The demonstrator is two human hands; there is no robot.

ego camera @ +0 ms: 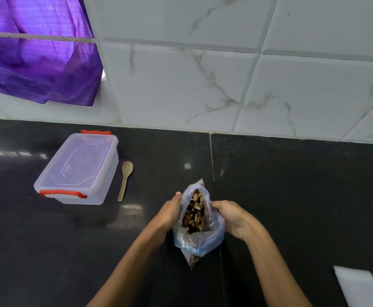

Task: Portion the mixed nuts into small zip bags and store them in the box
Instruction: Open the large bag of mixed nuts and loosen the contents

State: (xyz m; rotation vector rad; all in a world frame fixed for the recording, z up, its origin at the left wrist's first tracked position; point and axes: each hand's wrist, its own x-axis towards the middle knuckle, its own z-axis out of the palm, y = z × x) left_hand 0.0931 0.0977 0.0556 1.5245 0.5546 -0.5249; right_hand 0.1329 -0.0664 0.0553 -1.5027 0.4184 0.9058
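A clear plastic bag of mixed nuts (197, 238) stands on the black counter (292, 196) near the middle. Its mouth is spread wide, and brown nuts (193, 214) show inside. My left hand (170, 212) grips the bag's left edge and my right hand (233, 217) grips its right edge. A clear storage box (77, 169) with a shut lid and red clips sits to the left. Just right of the box lies a beige spoon (125, 180). Small white zip bags (358, 286) lie at the lower right corner.
A white marbled tile wall (225, 74) rises behind the counter. A purple curtain (39, 63) hangs at the upper left over a window ledge. Bare counter stretches right of the bag and in front of the box.
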